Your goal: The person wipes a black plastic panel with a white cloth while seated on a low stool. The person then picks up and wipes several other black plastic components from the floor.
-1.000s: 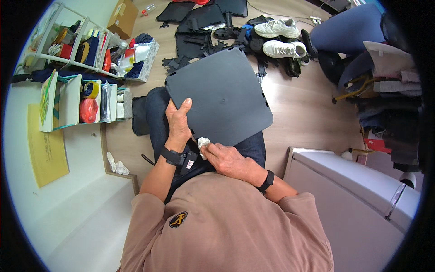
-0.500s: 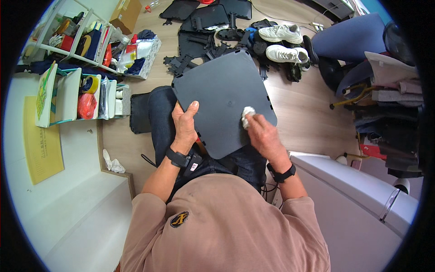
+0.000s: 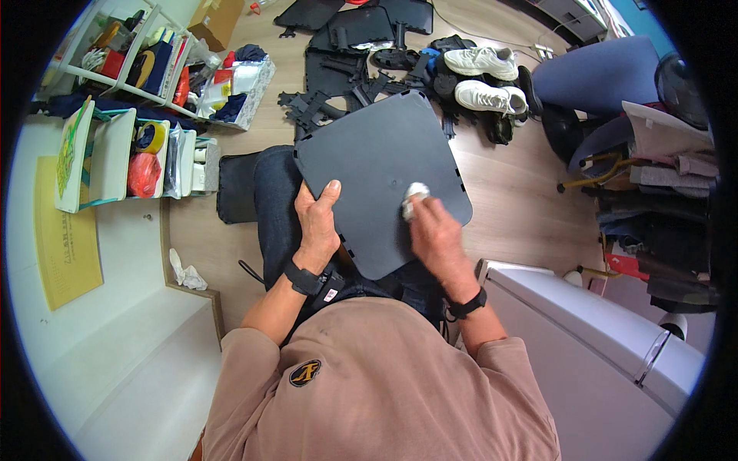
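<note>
A dark grey square plastic panel point(image 3: 377, 165) with rounded corners and small slots along its edges rests tilted over my lap. My left hand point(image 3: 317, 224) grips its left edge, thumb on the top face and the other fingers mostly hidden beneath. In my right hand point(image 3: 438, 237) is a crumpled white wipe point(image 3: 416, 192), pressed against the panel right of its middle. The fingers of that hand are closed round the wipe and slightly blurred.
Beyond the panel lie black plastic connectors point(image 3: 311, 106) and more dark panels point(image 3: 361, 27). White sneakers point(image 3: 483, 63) sit on other shoes at the far right. Shelves point(image 3: 115, 157) stand left, a white cabinet point(image 3: 569, 330) right. Another crumpled white wipe point(image 3: 187, 273) lies on the floor at left.
My right hand has slid the wipe a little to the left across the panel. My left hand keeps its hold on the edge, and the panel sits slightly lower in view.
</note>
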A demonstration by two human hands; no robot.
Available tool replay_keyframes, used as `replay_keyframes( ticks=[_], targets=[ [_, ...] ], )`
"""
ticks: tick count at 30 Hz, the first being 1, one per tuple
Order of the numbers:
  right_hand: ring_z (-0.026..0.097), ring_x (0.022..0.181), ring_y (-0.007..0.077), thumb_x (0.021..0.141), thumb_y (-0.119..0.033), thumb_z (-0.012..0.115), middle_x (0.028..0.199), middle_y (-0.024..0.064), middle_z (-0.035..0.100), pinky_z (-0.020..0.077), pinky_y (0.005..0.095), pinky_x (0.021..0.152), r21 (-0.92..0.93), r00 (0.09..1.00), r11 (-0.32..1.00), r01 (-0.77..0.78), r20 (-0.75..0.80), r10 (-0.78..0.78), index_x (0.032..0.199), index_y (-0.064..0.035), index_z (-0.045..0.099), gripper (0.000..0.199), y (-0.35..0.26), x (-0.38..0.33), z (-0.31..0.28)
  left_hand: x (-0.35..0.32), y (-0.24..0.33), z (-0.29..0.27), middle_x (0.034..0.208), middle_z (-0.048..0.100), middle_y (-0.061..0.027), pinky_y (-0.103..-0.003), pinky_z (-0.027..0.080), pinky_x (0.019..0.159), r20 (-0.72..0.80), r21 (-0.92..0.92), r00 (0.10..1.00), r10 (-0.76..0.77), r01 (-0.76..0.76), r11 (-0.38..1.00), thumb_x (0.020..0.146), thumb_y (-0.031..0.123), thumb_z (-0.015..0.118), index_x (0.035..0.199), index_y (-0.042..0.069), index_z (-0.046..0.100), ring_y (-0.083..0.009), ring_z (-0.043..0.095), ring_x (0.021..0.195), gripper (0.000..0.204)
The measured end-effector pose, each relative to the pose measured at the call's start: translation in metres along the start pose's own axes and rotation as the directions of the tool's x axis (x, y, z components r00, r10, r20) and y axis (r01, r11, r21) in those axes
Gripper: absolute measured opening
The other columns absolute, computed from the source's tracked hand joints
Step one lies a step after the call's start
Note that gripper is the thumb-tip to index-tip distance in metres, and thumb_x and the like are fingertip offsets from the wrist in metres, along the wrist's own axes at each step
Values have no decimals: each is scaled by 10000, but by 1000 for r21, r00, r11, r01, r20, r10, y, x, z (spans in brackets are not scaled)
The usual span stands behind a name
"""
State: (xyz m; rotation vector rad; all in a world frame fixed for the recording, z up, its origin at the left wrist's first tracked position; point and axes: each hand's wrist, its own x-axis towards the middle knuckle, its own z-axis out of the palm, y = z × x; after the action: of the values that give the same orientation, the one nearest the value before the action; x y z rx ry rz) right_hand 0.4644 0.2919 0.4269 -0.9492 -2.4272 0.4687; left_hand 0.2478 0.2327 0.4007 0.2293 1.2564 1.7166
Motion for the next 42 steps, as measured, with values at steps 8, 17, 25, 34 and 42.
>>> replay_keyframes(
  ticks=[8, 17, 25, 34, 42],
  targets=[
    [649, 800, 254, 822, -36, 651, 958, 131, 574, 574, 362, 644, 178, 926, 936, 303, 177, -334, 1211, 83, 621, 408, -73, -2, 33, -5, -4, -3, 1258, 643, -72, -344, 465, 1026, -19, 5, 999, 27, -27, 1000, 952, 65, 659, 1362, 2, 585, -178, 595, 1121, 422],
    [682, 818, 288, 840, -25, 679, 983, 131, 597, 578, 387, 668, 93, 969, 977, 192, 141, -204, 1253, 23, 619, 420, -25, 12, 10, -3, -10, -4, 1261, 650, -72, -357, 475, 1035, -8, -100, 1000, -8, 7, 995, 951, 57, 668, 1349, 23, 601, -181, 606, 1134, 406],
    [690, 811, 336, 889, 0, 685, 1000, 139, 622, 584, 410, 692, -62, 999, 998, 15, -42, -17, 1238, -6, 647, 351, 40, 30, -15, -4, -9, -6, 1326, 632, -93, -424, 494, 1069, 13, -3, 1000, 1, -1, 1000, 980, 138, 672, 1409, 41, 549, -220, 594, 1215, 457],
    [696, 828, 346, 877, -3, 689, 987, 154, 634, 587, 422, 702, -98, 985, 987, -126, -128, 113, 1212, -7, 658, 337, 48, 35, -12, 0, -10, -7, 1330, 632, -90, -420, 500, 1066, 29, -53, 1000, -10, 11, 999, 972, 121, 674, 1417, 53, 547, -227, 607, 1201, 468],
    [691, 846, 341, 837, 15, 669, 1031, 170, 614, 590, 421, 699, 75, 995, 995, 65, 70, -70, 1216, 18, 621, 383, -23, 30, 18, -2, -10, -4, 1281, 636, -87, -381, 483, 1048, -12, -64, 1000, 9, -9, 998, 949, 86, 664, 1398, 23, 549, -214, 613, 1150, 467]
  ],
)
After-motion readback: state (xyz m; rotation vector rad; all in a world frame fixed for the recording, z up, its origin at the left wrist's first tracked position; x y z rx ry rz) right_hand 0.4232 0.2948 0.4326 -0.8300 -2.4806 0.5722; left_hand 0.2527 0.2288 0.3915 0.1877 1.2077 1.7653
